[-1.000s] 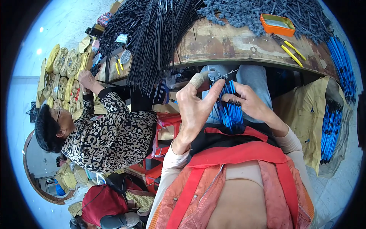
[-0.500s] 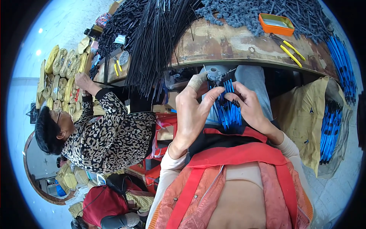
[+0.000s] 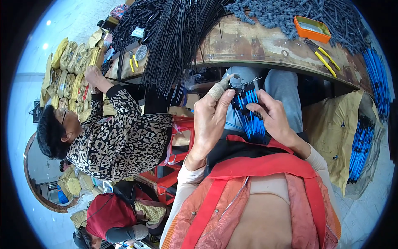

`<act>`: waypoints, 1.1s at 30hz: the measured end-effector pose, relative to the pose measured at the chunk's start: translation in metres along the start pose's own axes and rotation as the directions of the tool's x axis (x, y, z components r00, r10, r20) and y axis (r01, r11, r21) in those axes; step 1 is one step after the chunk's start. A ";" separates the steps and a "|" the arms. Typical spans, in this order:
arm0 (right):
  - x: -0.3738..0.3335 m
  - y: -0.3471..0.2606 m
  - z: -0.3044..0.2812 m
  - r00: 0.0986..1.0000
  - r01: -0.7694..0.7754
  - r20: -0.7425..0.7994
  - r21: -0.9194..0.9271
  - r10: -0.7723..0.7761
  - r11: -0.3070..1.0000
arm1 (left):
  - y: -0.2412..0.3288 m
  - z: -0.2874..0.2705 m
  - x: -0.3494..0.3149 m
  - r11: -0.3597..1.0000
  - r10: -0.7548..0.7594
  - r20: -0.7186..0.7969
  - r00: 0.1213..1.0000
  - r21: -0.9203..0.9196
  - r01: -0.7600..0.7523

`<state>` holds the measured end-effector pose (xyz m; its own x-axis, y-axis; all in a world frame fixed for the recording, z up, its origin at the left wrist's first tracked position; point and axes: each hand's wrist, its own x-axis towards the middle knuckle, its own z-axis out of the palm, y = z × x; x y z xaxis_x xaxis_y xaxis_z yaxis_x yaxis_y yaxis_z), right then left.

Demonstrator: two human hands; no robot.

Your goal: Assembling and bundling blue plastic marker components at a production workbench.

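Note:
Over my lap I hold what looks like a bundled umbrella frame, with blue and black ribs [image 3: 253, 128] hanging from a grey tubular plastic hub [image 3: 236, 79]. My left hand [image 3: 208, 120] is closed around its left side near the hub, thumb pressed along it; a beige wrap covers the index finger. From the right, my right hand [image 3: 274, 118] pinches the ribs just below the hub with thumb and bent fingers. Small black rib tips show under that thumb. Thin wire ends stick out beside the hub. The inner fingertips of both hands are partly hidden.
A worn wooden table [image 3: 244, 43] curves ahead, bearing long black rods [image 3: 176, 45], grey plastic parts [image 3: 271, 16], an orange tin [image 3: 311, 30] and yellow-handled pliers [image 3: 325, 60]. A sack of blue ribs [image 3: 358, 145] stands right. A co-worker [image 3: 120, 145] sits left.
The view has shifted slightly, moving the table things rightward and down. My left thumb has slid up nearer the hub, and my right fingers have shifted on the ribs. The co-worker's hand has barely moved.

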<state>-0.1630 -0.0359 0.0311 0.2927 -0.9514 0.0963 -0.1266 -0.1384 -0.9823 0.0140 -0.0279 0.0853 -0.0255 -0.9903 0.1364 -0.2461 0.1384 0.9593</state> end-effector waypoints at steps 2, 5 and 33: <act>0.001 0.002 0.002 1.000 0.012 -0.001 -0.014 -0.012 1.000 | -0.003 -0.002 0.001 1.000 0.008 -0.028 1.000 0.018 -0.008; 0.001 0.005 0.007 0.998 0.057 0.000 -0.055 -0.057 0.997 | -0.010 -0.004 -0.001 1.000 0.022 -0.062 0.998 0.011 -0.021; 0.004 -0.005 0.014 0.984 0.178 0.023 -0.076 -0.177 0.981 | -0.020 0.018 0.001 0.995 0.087 -0.262 0.961 -0.027 -0.097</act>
<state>-0.1479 -0.0356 0.0347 0.3322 -0.9052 0.2652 -0.1442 -0.3266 -0.9341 0.0015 -0.0322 0.0614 0.2081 -0.9375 0.2790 -0.2165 0.2340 0.9478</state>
